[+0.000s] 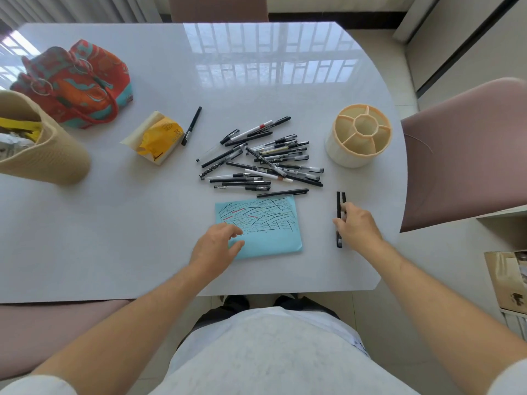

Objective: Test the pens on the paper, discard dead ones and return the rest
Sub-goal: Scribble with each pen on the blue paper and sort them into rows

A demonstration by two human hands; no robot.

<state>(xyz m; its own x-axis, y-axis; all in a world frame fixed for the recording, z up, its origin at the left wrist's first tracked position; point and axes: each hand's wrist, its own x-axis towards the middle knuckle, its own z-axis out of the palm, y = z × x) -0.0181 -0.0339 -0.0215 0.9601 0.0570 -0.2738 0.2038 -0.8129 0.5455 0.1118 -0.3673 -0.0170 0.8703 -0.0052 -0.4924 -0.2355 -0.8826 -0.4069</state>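
A light blue sheet of paper (273, 229) lies on the white table (114, 223), its upper half covered in black and red test strokes. My left hand (215, 246) rests on the sheet's lower left corner, fingers spread and holding nothing. Above the paper lies a loose pile of several black and clear pens (262, 158). One black pen (191, 126) lies apart to the left of the pile. My right hand (358, 226) is right of the paper, fingers closed on two black pens (339, 203) that lie on the table. An empty cream pen holder (358, 136) with compartments stands at the right.
A yellow tissue pack (155, 136) sits left of the pile. A beige ribbed bin (42, 143) stands at the far left, with a red and teal bag (82, 81) behind it. Pink chairs (467, 149) stand around the table. A paper bag (507, 280) sits on the floor at the right.
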